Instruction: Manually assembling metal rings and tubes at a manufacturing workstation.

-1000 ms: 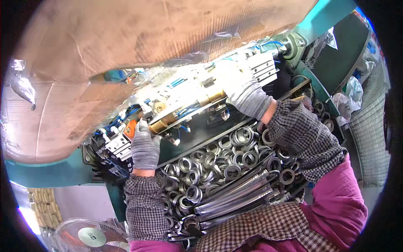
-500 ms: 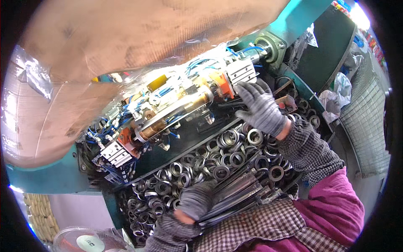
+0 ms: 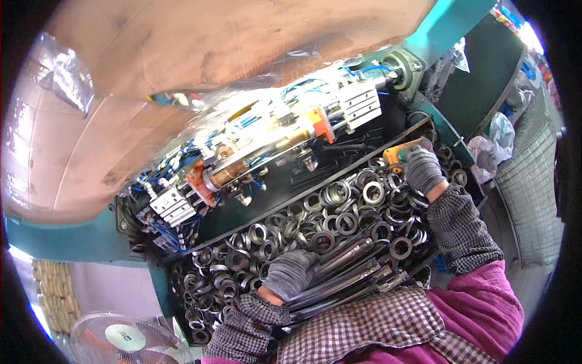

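Note:
My left hand [image 3: 290, 273], in a grey knit glove, is closed at the left side of a bundle of long, glossy black strips [image 3: 345, 276]. The strips lie slanting over the rings in front of my apron, and some of my fingertips are hidden. At the right, my right hand [image 3: 422, 168], gloved alike, has its bent fingers over the end of an orange push-button box [image 3: 396, 154]. A green button shows beside the fingers. Beyond both hands stands a machine fixture [image 3: 260, 151] with a long bar, orange brackets, metal end blocks and blue air hoses.
Many grey metal rings [image 3: 346, 223] fill the trough between me and the fixture. A large brown padded cover [image 3: 200, 48] overhangs the fixture. A bearing mount [image 3: 405, 70] sits at its far right end. A fan [image 3: 124, 337] stands at lower left, and plastic bags [image 3: 491, 142] hang at right.
My right hand has moved from the fixture's right end block down and right onto the orange box. My left hand stays at the black strips. The view has shifted slightly.

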### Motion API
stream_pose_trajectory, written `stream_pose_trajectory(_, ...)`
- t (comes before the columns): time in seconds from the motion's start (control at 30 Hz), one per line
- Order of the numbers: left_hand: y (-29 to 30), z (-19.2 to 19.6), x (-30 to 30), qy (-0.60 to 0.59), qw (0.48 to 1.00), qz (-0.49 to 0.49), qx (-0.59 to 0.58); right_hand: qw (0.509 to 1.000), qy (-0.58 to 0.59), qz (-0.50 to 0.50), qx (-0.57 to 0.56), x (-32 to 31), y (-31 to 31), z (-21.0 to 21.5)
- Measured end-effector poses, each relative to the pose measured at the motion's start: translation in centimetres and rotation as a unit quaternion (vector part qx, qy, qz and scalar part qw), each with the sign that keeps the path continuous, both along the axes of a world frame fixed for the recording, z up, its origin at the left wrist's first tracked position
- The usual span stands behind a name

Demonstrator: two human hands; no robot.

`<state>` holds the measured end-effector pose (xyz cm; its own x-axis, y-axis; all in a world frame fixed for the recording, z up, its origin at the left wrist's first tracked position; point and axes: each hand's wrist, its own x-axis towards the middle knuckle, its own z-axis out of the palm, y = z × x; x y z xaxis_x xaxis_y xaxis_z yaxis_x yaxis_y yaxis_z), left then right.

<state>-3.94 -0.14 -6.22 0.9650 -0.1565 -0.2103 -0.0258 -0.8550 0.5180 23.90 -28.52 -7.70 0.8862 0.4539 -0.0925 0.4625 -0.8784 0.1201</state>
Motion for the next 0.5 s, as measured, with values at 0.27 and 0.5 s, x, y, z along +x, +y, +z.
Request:
stream_pose_trajectory(0.27,-0.8,0.1,0.4,-0.022,0.998,0.034,0.04,0.99,-0.111,-0.024,-0.089,-0.7,0.1,-2.4)
stream_pose_trajectory(0.5,-1.8,1.2,1.1,0.038,0.989,-0.027,0.14,0.991,-0.05,-0.045,0.12,0.1,-0.3,-2.2)
